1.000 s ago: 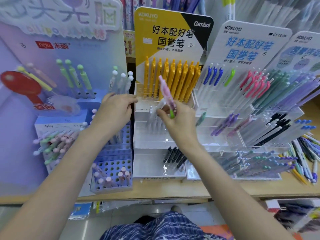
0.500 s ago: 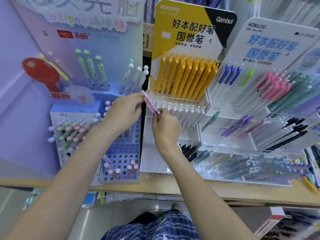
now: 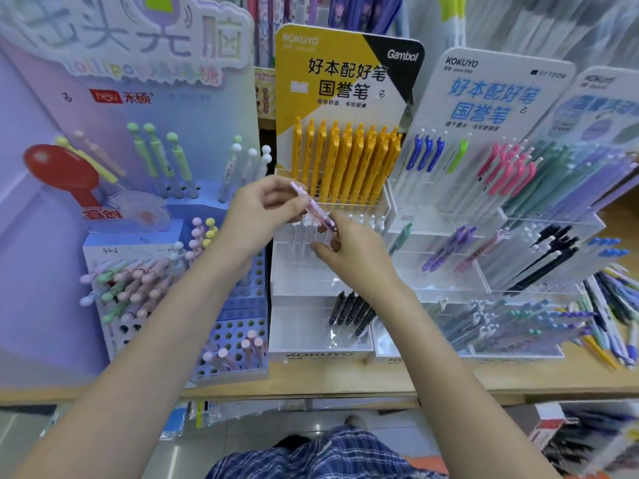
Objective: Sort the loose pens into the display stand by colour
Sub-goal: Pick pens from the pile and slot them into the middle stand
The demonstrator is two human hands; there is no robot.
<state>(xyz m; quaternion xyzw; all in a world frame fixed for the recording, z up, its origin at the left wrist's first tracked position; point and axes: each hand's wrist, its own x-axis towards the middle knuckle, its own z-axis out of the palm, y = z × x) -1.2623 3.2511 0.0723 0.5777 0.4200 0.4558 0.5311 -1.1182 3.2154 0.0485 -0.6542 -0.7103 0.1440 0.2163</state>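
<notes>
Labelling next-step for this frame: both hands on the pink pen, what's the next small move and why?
Probably let the right hand release and have the left hand carry the pink pen down-left toward the pink lollipop pens in the blue stand. Both hands pinch it in front of the yellow pens, which don't match its colour.

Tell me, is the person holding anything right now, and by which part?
Yes: one pink pen. The left hand pinches its upper end, while the right hand holds the lower end, in front of the yellow pens.
</notes>
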